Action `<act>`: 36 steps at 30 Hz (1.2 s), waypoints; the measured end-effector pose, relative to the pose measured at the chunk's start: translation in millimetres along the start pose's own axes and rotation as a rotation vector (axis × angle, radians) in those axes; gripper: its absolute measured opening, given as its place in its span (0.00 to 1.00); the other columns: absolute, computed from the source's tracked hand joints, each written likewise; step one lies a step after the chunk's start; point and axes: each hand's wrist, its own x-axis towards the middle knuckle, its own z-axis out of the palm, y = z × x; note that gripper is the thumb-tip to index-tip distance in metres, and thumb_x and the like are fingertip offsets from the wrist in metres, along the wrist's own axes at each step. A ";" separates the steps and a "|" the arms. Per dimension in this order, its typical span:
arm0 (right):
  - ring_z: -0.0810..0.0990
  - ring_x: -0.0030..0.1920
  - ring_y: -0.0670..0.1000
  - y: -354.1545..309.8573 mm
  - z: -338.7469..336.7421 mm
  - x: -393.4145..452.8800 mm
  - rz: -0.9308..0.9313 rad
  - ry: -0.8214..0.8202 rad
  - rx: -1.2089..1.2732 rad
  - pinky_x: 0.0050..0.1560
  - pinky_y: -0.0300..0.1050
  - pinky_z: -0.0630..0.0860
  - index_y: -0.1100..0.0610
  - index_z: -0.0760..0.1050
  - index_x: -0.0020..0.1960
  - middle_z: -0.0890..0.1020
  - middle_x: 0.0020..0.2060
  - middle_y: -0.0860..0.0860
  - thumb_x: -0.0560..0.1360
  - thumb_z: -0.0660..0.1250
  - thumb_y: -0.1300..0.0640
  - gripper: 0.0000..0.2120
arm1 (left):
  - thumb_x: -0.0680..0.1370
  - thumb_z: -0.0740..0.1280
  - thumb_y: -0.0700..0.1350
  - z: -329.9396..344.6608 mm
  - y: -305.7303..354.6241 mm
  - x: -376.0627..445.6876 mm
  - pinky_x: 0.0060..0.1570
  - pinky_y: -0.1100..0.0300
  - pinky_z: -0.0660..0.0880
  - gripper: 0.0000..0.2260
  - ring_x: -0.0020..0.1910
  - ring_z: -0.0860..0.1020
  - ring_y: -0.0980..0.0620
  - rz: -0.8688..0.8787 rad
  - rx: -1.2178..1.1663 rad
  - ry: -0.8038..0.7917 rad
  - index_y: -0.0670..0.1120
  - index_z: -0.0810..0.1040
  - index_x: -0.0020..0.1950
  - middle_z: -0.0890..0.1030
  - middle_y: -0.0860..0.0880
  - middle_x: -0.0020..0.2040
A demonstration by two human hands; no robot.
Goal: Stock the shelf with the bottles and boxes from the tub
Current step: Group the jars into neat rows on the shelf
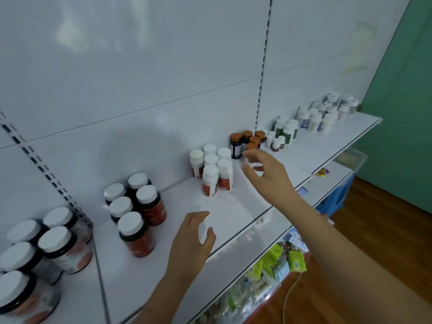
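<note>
White shelf [233, 213] | right hand [268, 174] beside white-capped bottles [214, 170], fingers spread (holding nothing) | left hand [194, 242] likewise | risk: knocking bottles over.

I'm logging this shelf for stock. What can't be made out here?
- Labels on the far white bottles: too small to read in the head view.
- Jars at lower left: blurred, cut off by the frame edge.
- Goods on the lower shelf: partly hidden by the upper shelf's edge and the right hand's arm.
</note>
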 end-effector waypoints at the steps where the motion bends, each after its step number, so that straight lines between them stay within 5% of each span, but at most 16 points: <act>1: 0.75 0.55 0.41 10.5 -7.6 7.4 -0.011 -0.015 0.004 0.56 0.32 0.71 0.52 0.74 0.65 0.77 0.56 0.42 0.79 0.66 0.52 0.15 | 0.78 0.67 0.45 10.7 6.2 8.7 0.56 0.67 0.72 0.16 0.56 0.73 0.62 -0.017 -0.003 0.031 0.53 0.74 0.66 0.74 0.59 0.58; 6: 0.76 0.54 0.41 58.1 -38.6 47.0 -0.070 -0.102 0.035 0.57 0.37 0.74 0.52 0.75 0.62 0.77 0.54 0.42 0.78 0.67 0.53 0.13 | 0.77 0.68 0.43 50.2 29.4 44.7 0.58 0.61 0.74 0.17 0.56 0.75 0.59 -0.120 -0.045 0.168 0.51 0.74 0.66 0.74 0.56 0.58; 12: 0.76 0.58 0.45 86.8 -31.3 95.8 -0.069 -0.259 0.047 0.59 0.41 0.73 0.53 0.72 0.68 0.77 0.58 0.47 0.78 0.66 0.51 0.19 | 0.76 0.70 0.45 58.0 38.4 70.0 0.56 0.62 0.72 0.20 0.55 0.74 0.59 -0.245 -0.036 0.274 0.60 0.68 0.63 0.73 0.56 0.58; 17: 0.74 0.57 0.45 86.7 4.0 132.8 -0.085 -0.383 0.044 0.58 0.41 0.71 0.55 0.69 0.70 0.75 0.60 0.49 0.77 0.68 0.50 0.23 | 0.75 0.72 0.48 60.5 29.7 90.5 0.55 0.66 0.69 0.24 0.58 0.72 0.61 -0.272 -0.021 0.248 0.67 0.63 0.62 0.69 0.65 0.58; 22: 0.73 0.63 0.50 81.9 35.8 169.8 -0.086 -0.539 -0.116 0.58 0.40 0.67 0.54 0.65 0.74 0.72 0.68 0.53 0.77 0.66 0.44 0.29 | 0.75 0.72 0.54 65.4 8.2 116.9 0.62 0.64 0.66 0.30 0.64 0.68 0.63 -0.313 -0.110 0.211 0.60 0.62 0.73 0.66 0.65 0.65; 25: 0.74 0.64 0.53 76.6 51.7 194.5 -0.027 -0.636 -0.200 0.57 0.42 0.69 0.55 0.63 0.75 0.72 0.69 0.55 0.78 0.65 0.42 0.31 | 0.78 0.65 0.58 57.9 2.2 135.5 0.64 0.62 0.66 0.26 0.65 0.68 0.62 -0.313 -0.196 0.295 0.57 0.62 0.74 0.66 0.62 0.67; 30: 0.75 0.62 0.54 76.3 79.0 220.1 0.118 -0.709 -0.224 0.60 0.46 0.74 0.58 0.65 0.73 0.74 0.66 0.55 0.77 0.66 0.41 0.31 | 0.79 0.67 0.48 36.3 -14.1 185.7 0.60 0.53 0.75 0.14 0.57 0.77 0.57 -0.357 -0.257 0.338 0.53 0.73 0.64 0.76 0.55 0.59; 36: 0.76 0.47 0.51 83.5 107.9 231.3 0.038 -0.845 -0.375 0.41 0.42 0.70 0.57 0.76 0.58 0.79 0.52 0.53 0.76 0.66 0.39 0.23 | 0.76 0.72 0.49 23.2 -14.4 220.0 0.42 0.74 0.71 0.13 0.49 0.79 0.59 -0.458 -0.198 0.192 0.52 0.76 0.59 0.81 0.55 0.53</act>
